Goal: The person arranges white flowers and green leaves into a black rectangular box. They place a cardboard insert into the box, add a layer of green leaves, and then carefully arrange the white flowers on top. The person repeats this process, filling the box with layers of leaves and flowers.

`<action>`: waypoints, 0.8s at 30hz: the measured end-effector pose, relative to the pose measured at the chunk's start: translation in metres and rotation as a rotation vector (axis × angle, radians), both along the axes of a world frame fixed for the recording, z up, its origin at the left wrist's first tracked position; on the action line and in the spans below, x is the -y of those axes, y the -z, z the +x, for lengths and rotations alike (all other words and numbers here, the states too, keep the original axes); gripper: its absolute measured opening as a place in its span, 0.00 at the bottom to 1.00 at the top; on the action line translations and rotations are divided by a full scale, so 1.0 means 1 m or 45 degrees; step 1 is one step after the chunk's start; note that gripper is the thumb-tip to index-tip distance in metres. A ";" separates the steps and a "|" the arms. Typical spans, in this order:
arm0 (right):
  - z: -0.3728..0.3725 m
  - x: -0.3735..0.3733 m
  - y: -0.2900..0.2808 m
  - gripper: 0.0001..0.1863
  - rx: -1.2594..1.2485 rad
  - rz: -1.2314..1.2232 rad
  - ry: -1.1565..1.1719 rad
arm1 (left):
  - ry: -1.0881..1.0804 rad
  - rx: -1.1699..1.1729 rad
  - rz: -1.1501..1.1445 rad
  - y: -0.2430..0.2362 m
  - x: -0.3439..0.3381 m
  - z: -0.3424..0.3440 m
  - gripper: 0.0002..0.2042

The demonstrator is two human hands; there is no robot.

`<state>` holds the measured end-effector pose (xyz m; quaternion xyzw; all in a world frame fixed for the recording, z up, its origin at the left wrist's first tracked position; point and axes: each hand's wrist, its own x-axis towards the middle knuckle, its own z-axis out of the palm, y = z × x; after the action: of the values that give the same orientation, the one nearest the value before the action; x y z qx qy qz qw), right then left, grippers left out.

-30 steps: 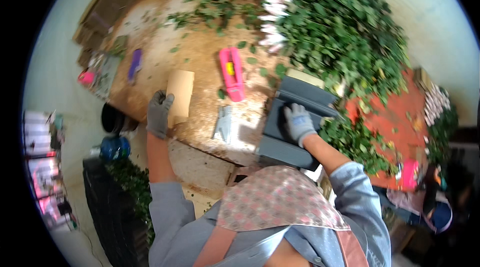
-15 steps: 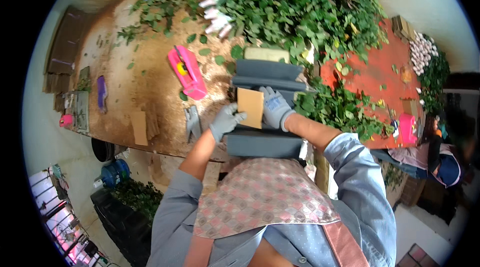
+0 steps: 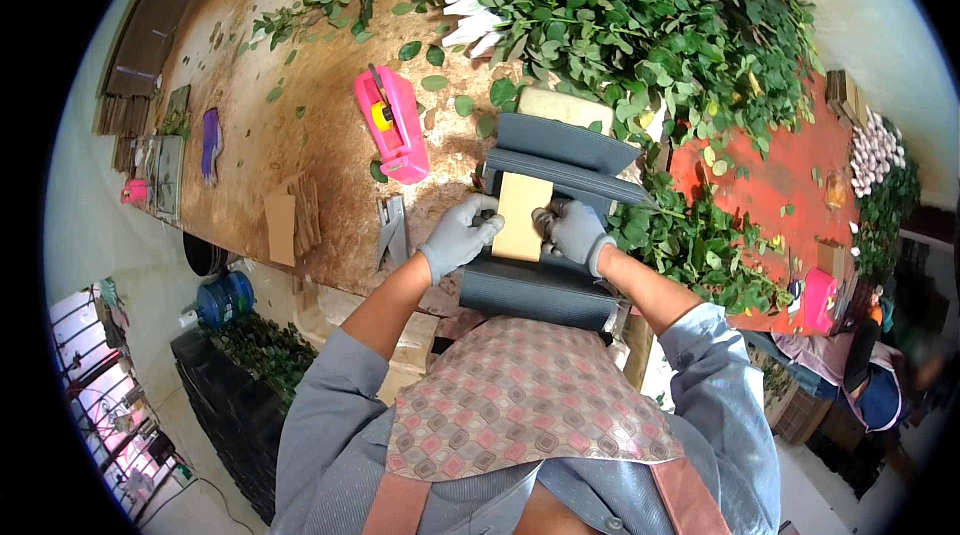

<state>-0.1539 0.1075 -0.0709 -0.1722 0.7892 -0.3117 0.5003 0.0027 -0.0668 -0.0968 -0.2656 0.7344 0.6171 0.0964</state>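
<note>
A flat tan cardboard sheet (image 3: 522, 218) stands between my hands, over a dark grey padded stand (image 3: 535, 293). My left hand (image 3: 462, 235), in a grey glove, pinches its left edge between thumb and fingers. Also gloved, my right hand (image 3: 578, 235) has its fingers curled against the right edge. The stand's raised back flap (image 3: 565, 143) lies beyond the sheet. What lies behind the sheet is hidden.
Leafy stems (image 3: 640, 25) with white-wrapped ends are piled at the back, and loose foliage (image 3: 690, 245) lies right of the stand. On the wooden table are a pink tape dispenser (image 3: 402, 135), a grey metal piece (image 3: 391, 233) and cardboard pieces (image 3: 281, 230). Another person (image 3: 868, 385) is at far right.
My right hand has gone from lying with fingers stretched on the stand to curling round the cardboard's right edge. My left hand keeps its hold. The whole view has shifted slightly.
</note>
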 end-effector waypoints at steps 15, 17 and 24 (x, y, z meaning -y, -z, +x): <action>-0.014 0.022 0.033 0.15 -0.240 0.433 -0.560 | 1.480 0.238 -0.548 -0.104 -0.025 -0.027 0.34; -0.013 0.025 0.035 0.15 -0.367 0.449 -0.695 | 1.489 0.330 -0.542 -0.079 -0.024 -0.032 0.29; -0.009 0.024 0.030 0.17 -0.273 0.505 -0.518 | 1.420 0.361 -0.531 -0.053 -0.029 -0.029 0.25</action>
<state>-0.1629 0.0836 -0.1008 -0.2575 0.8324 -0.0248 0.4902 -0.0262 -0.0378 -0.0435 0.0659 0.8480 0.2757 0.4478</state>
